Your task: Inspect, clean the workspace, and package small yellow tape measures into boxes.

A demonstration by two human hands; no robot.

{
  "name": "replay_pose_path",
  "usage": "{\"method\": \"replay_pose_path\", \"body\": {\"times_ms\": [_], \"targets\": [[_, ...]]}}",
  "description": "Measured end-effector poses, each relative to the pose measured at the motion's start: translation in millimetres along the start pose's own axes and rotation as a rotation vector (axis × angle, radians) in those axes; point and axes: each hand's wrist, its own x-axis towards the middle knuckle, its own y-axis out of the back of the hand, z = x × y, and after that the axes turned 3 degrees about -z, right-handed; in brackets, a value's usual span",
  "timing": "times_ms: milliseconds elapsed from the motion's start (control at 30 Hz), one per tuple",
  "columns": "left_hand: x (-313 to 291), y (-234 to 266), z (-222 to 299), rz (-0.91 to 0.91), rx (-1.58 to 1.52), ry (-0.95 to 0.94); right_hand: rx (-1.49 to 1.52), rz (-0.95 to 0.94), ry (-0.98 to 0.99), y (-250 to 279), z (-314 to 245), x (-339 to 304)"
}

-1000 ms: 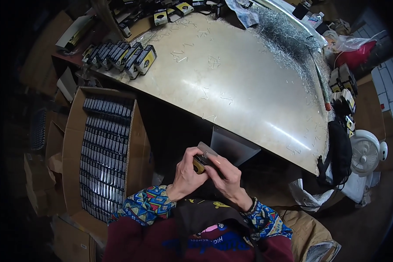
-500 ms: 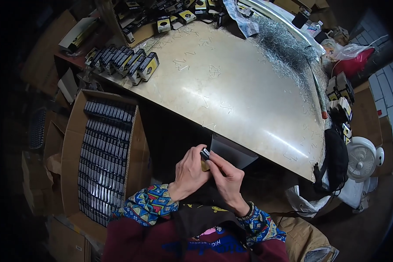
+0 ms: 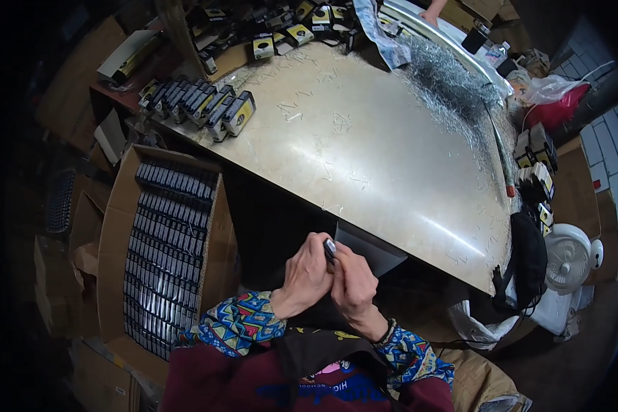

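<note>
Both hands are in front of my body, just off the near edge of the table (image 3: 384,230). My left hand (image 3: 305,276) is closed round a small box (image 3: 330,248), of which only a dark end with a pale patch shows. My right hand (image 3: 354,283) grips the same box from the other side, its fingers curled in near the top. The fingers cover most of the box. On the table's left part, a row of small black, yellow and white boxes (image 3: 198,104) leans together.
A cardboard carton (image 3: 216,240) packed with rows of small dark boxes stands at my left. Bent wire pieces (image 3: 446,86) heap up on the far right of the table. A white fan (image 3: 568,257) sits at right. Another person's hand (image 3: 432,14) shows at the far edge.
My right fingers have curled in tighter on the box, and its yellow side is now covered. Another person's hand has come into sight at the far edge.
</note>
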Motion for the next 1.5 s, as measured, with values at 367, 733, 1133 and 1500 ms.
{"method": "replay_pose_path", "body": {"times_ms": [367, 733, 1133, 1500], "targets": [[33.9, 20.3, 18.8, -0.105, -0.085, -0.062, 0.092, -0.115, 0.204, 25.7, 37.3, 36.5], [126.9, 62.0, -19.9, 0.18, 0.701, -0.242, 0.002, -0.124, -0.018, 25.7, 54.7, 85.9], [322.0, 186.4, -93.2, 0.175, 0.732, 0.059, -0.542, -0.273, 0.035, -96.2, 189.6, 266.9], [414.4, 193.2, -118.0, -0.054, 0.771, 0.403, -0.146, -0.523, 0.16, -118.9, 219.2, 344.3]]}}
